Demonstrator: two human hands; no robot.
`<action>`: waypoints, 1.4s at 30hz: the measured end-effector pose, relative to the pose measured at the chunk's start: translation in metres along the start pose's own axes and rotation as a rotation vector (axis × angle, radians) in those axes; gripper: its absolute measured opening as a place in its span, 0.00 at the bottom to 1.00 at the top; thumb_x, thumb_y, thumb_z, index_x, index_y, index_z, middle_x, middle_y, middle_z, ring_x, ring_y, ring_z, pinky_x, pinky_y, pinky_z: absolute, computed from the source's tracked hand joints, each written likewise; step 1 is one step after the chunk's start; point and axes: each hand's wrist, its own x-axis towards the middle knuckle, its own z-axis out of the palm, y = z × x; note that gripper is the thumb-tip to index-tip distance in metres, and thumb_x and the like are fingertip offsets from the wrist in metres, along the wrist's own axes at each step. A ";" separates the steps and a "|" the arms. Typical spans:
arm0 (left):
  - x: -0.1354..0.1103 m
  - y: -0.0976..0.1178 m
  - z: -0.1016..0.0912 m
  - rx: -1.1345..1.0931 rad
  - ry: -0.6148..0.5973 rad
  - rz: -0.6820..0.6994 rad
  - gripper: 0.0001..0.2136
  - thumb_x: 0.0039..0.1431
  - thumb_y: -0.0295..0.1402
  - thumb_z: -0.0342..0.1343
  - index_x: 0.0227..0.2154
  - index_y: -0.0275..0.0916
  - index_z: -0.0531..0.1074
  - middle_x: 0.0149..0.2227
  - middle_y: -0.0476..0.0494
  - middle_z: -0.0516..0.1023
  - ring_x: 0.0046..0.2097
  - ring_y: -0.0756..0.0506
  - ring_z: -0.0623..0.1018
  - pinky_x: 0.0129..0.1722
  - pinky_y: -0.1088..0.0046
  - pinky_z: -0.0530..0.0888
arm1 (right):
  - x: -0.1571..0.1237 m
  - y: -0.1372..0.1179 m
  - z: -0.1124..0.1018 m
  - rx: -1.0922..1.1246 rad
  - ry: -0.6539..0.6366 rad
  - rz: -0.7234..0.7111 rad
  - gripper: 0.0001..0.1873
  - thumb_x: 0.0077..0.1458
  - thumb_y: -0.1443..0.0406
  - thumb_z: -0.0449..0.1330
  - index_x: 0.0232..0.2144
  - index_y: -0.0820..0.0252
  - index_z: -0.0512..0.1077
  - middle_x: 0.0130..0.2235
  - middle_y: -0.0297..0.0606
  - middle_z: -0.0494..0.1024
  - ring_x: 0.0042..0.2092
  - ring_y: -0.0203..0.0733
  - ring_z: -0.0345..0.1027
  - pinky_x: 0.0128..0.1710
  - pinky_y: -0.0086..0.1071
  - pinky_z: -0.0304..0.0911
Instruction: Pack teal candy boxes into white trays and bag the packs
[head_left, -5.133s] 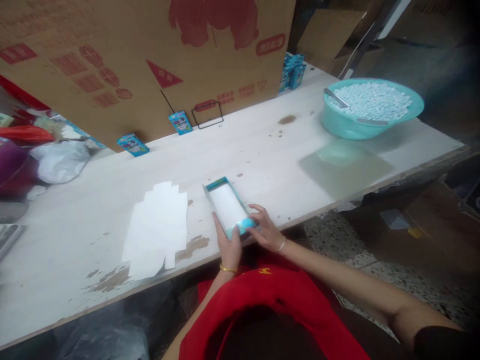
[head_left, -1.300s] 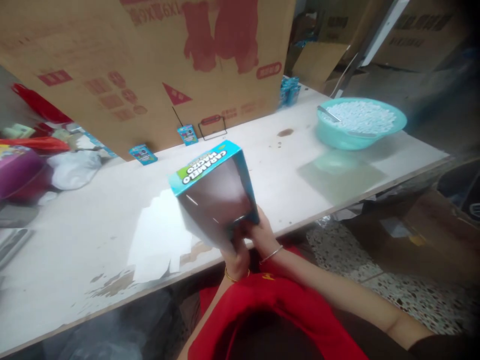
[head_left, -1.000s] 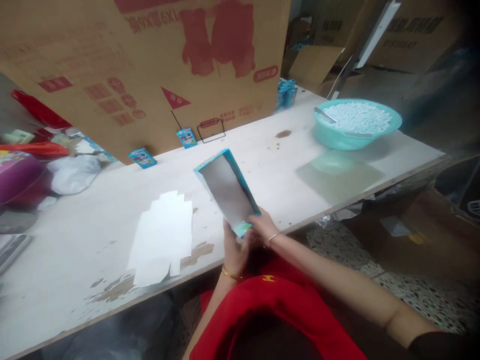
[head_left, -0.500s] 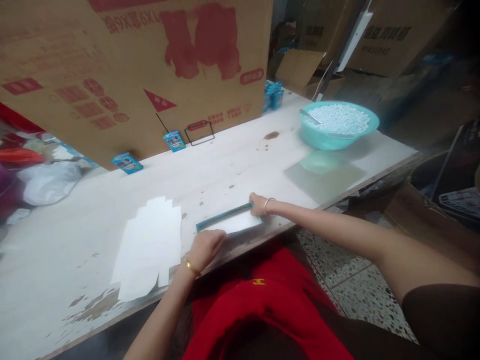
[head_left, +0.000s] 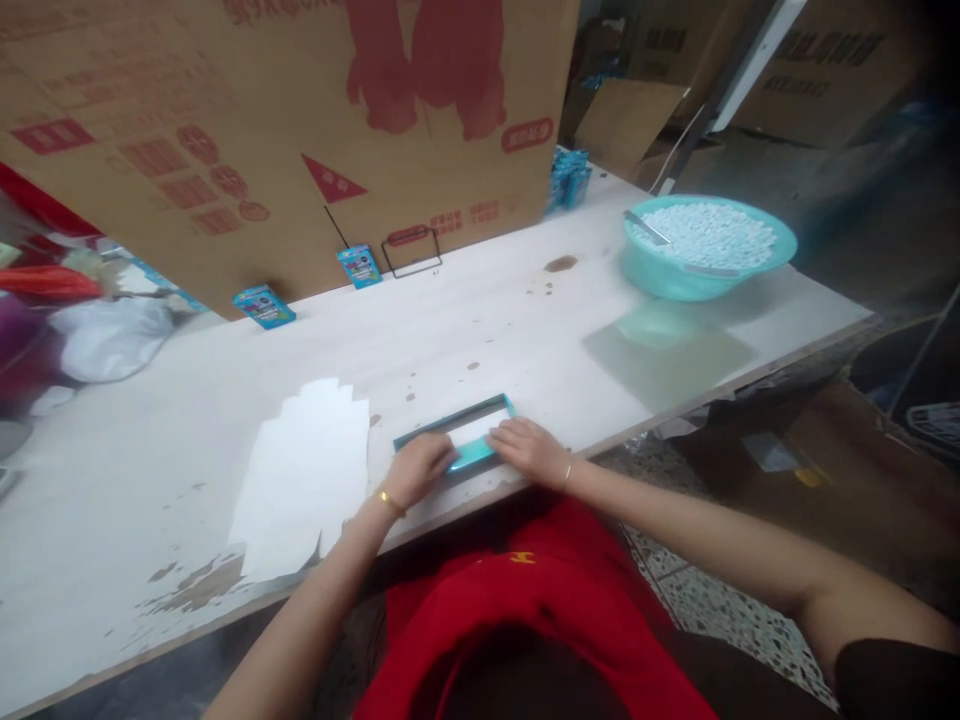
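The flattened teal carton [head_left: 463, 440] lies near the front edge of the bench [head_left: 525, 330], its long side roughly parallel to that edge. The left hand [head_left: 417, 468] rests palm-down on the carton's left end, fingers loosely curled over it; the right hand [head_left: 527, 449] lies flat on the right end, fingers extended and pressing. Neither hand pinches anything.

To do this pressing step well, in my judgement:
1. Keep both palms low and the pressure even across the two ends, so the panel does not buckle in the middle.
2. Hold the carton clear of the bench edge, which is very close.
3. Keep it apart from the stack of white flat blanks [head_left: 304, 480] just to the left.

Further back, a teal basin [head_left: 780, 262] of small white pieces stands at the right, well apart. Two small blue packets [head_left: 264, 305] [head_left: 359, 266] lean against the large cardboard box [head_left: 225, 130] behind.
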 end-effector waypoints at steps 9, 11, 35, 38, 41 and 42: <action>-0.037 0.011 0.018 0.501 0.076 0.010 0.10 0.63 0.31 0.44 0.42 0.37 0.69 0.35 0.40 0.70 0.36 0.43 0.67 0.36 0.66 0.65 | 0.013 0.002 0.008 -0.119 -0.244 0.044 0.11 0.60 0.74 0.47 0.31 0.65 0.68 0.33 0.42 0.67 0.35 0.43 0.56 0.35 0.34 0.54; -0.036 0.016 0.020 0.516 0.076 -0.058 0.08 0.62 0.30 0.45 0.36 0.37 0.69 0.36 0.40 0.69 0.36 0.43 0.67 0.35 0.66 0.64 | 0.014 0.000 0.006 -0.129 -0.288 0.073 0.11 0.59 0.75 0.47 0.32 0.65 0.69 0.33 0.43 0.67 0.36 0.44 0.56 0.35 0.34 0.53; -0.001 0.069 0.001 0.207 -0.225 -0.176 0.16 0.59 0.44 0.49 0.44 0.38 0.66 0.35 0.41 0.77 0.36 0.42 0.76 0.32 0.69 0.67 | 0.022 0.032 -0.007 0.209 -0.244 0.662 0.17 0.64 0.62 0.44 0.37 0.62 0.71 0.35 0.40 0.70 0.37 0.38 0.65 0.40 0.29 0.59; 0.034 0.054 -0.019 0.256 -0.037 -0.020 0.16 0.61 0.45 0.46 0.43 0.39 0.67 0.43 0.40 0.74 0.42 0.43 0.74 0.39 0.69 0.68 | 0.040 0.036 -0.012 0.098 -0.446 0.594 0.17 0.64 0.63 0.44 0.35 0.61 0.72 0.37 0.40 0.72 0.38 0.38 0.67 0.38 0.28 0.58; 0.078 0.031 -0.035 0.414 -0.062 0.156 0.13 0.61 0.39 0.48 0.43 0.39 0.70 0.45 0.37 0.73 0.45 0.41 0.72 0.41 0.66 0.68 | 0.059 0.036 -0.019 0.054 -0.517 0.546 0.15 0.61 0.65 0.47 0.34 0.62 0.73 0.39 0.42 0.74 0.39 0.41 0.69 0.37 0.29 0.58; 0.091 0.024 -0.036 0.445 -0.127 0.192 0.11 0.60 0.37 0.49 0.40 0.38 0.71 0.41 0.38 0.74 0.43 0.42 0.73 0.39 0.67 0.68 | 0.064 0.036 -0.020 0.053 -0.523 0.538 0.14 0.60 0.67 0.48 0.33 0.63 0.74 0.38 0.43 0.75 0.38 0.42 0.69 0.37 0.30 0.58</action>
